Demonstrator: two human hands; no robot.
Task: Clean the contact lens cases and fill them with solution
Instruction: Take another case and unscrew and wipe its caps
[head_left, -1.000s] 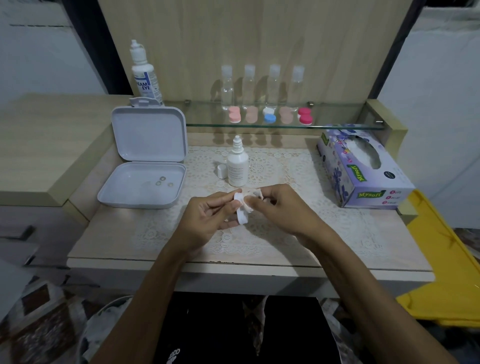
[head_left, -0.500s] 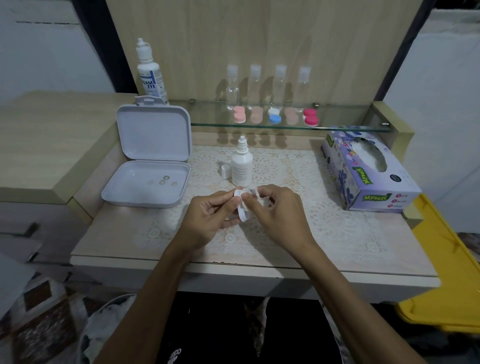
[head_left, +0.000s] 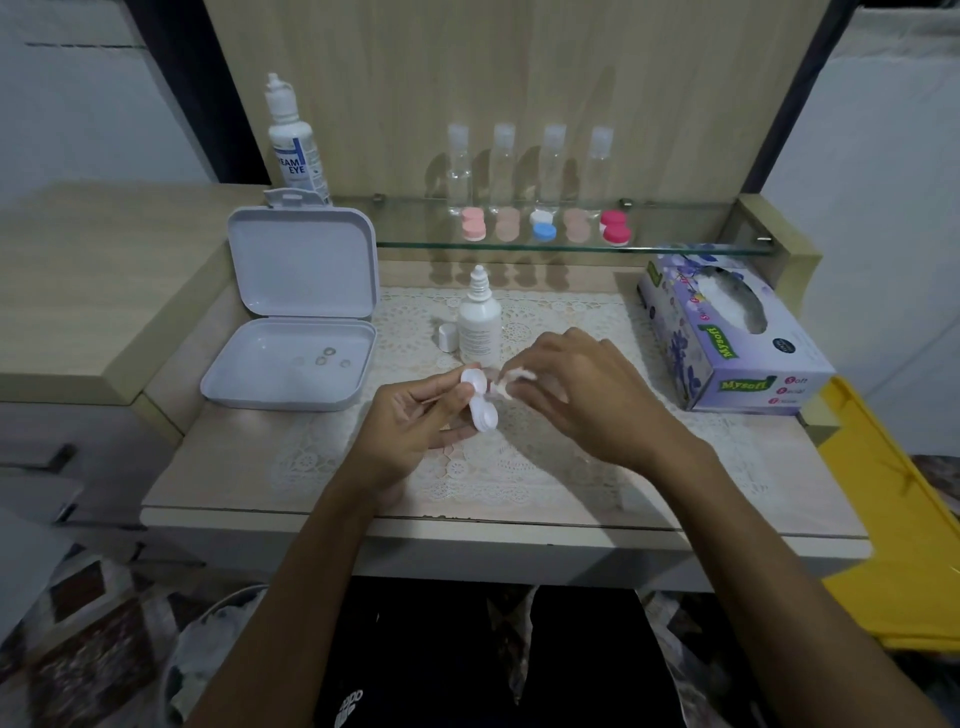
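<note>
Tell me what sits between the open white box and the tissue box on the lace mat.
In the head view, the small white dropper bottle stands there with its loose cap beside it; nearer the camera, both hands work a white lens case.

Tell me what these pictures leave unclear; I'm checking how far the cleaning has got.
- Head view: the wells of the white lens case in the left hand face away, so wet, dry or filled is hidden.
- The white wad pinched by the right hand is mostly covered by its fingers; tissue or cotton is unclear.
- The label on the small bottle is too small to read.
- The small rings in the open box are blurred.
</note>
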